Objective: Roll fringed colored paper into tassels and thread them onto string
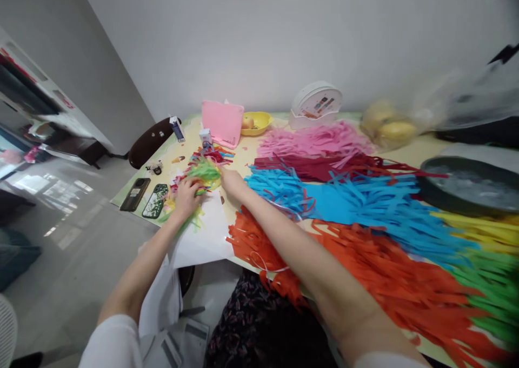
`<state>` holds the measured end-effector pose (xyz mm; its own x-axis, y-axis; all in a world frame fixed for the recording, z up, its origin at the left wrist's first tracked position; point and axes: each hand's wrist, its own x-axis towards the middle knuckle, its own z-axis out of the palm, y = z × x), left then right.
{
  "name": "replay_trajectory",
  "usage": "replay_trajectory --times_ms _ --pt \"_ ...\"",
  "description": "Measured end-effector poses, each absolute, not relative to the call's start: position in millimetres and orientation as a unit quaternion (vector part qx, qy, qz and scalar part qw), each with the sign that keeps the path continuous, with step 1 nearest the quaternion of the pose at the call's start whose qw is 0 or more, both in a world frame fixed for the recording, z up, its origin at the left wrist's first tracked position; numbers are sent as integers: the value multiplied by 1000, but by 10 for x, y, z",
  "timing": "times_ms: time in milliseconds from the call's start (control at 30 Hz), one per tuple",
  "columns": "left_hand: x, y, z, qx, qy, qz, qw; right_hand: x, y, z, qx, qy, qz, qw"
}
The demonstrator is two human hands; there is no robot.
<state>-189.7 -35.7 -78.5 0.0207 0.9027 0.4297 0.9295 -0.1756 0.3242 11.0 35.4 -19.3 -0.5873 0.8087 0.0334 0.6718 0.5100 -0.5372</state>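
Observation:
My left hand (187,196) is closed, fingers curled over colored fringed strips on the table's left part; a small green piece shows at its fingertips. Just across from it, my right hand (232,183) is closed at the right edge of a green and yellow fringed bundle (206,169). What its fingertips grip is too small to make out. More red, pink and blue strips (211,154) lie behind the bundle. A white sheet (206,230) lies on the table in front of my hands.
Fringed piles in pink (316,138), dark red (292,168), blue (336,200), orange (365,260) and green (494,287) cover the right side. Two phones (135,194) lie at left. A pink tablet case (223,122), yellow bowl (259,124) and dark basin (466,187) stand farther back.

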Motion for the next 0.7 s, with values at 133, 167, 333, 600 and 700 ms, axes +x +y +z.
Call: replay_trajectory --times_ms 133,167,333,600,700 --pt "-2052 -612 -683 -653 -646 -393 34 -268 515 -517 -445 -861 237 63" --pt "-2116 -669 -626 -626 -651 -427 43 -314 525 -586 -448 -862 234 44" --pt "-2529 -846 79 -447 -640 -609 141 -426 540 -703 -447 -866 222 -8" --pt "-2015 -944 1004 -403 -515 -753 81 -256 413 -444 -425 -864 258 84" --pt "-1337 -789 747 -490 -531 -677 -137 201 354 -261 -432 -841 278 167"
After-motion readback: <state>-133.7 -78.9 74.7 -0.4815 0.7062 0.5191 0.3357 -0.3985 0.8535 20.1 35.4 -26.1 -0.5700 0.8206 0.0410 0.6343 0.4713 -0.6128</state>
